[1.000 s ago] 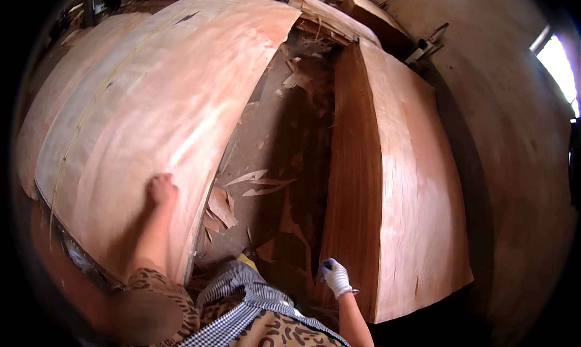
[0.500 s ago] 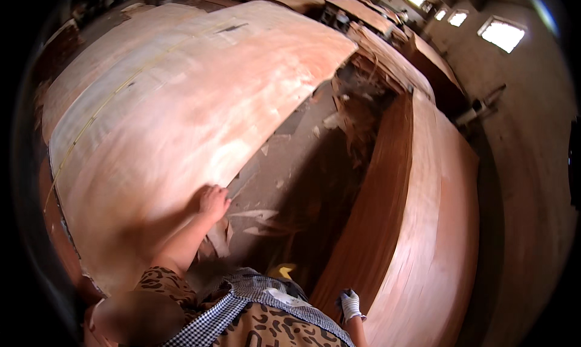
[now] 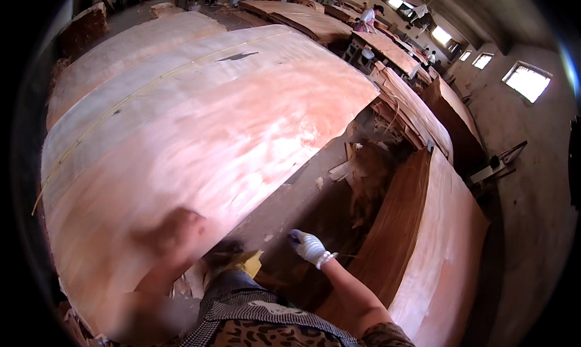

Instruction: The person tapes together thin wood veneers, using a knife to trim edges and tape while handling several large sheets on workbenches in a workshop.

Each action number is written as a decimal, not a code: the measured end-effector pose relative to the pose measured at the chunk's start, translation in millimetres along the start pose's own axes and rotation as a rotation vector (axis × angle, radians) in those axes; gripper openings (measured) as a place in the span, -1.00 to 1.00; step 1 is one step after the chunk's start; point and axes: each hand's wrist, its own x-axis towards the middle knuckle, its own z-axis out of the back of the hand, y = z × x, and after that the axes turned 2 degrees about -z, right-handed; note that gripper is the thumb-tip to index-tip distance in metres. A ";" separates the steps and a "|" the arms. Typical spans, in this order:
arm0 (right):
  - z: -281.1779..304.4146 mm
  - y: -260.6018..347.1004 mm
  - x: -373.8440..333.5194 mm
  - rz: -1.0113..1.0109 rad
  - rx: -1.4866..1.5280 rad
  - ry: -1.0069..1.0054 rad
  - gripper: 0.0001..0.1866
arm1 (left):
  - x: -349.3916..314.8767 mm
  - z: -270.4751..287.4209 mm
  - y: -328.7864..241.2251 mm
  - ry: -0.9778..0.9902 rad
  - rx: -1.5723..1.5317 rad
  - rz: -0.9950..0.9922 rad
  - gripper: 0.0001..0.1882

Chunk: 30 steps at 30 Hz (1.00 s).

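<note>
A large sheet of pinkish wood veneer (image 3: 242, 129) lies on my left, with a pale veneer strip (image 3: 103, 129) along its far side. Above the sheet's near part is my bare left hand (image 3: 187, 226); motion smears its fingers, and whether it touches the sheet is unclear. My right hand (image 3: 310, 248), in a white striped glove with dark fingertips, hovers over the gap to the right of the sheet. Its fingers are curled together, and anything inside them is hidden. A yellow object (image 3: 247, 262) shows between the sheet's edge and my apron (image 3: 266, 310).
A tall veneer stack (image 3: 417, 226) stands on my right. Torn veneer scraps (image 3: 357, 171) litter the floor between. A thin yellow strip (image 3: 115, 108) runs along the pale veneer. Farther off, a person (image 3: 367, 21) is beside a table (image 3: 387, 49); a wall (image 3: 532, 165) bounds the right.
My right hand has risen from beside the right stack and moved left over the gap. My left hand has shifted left from the sheet's edge. The view has tilted up, showing more of the room.
</note>
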 end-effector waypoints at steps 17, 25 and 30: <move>118.8 -74.9 337.0 0.328 -0.513 0.646 -0.73 | 194.5 54.9 67.5 -0.693 0.405 0.393 -0.77; 127.7 -74.1 594.1 0.509 -0.545 0.464 -0.65 | 143.9 -29.7 -90.3 -0.271 0.081 0.343 -0.87; 140.0 -45.5 659.2 0.381 -0.534 0.263 -0.76 | 113.9 -51.6 -38.7 -0.601 -0.334 0.510 -0.86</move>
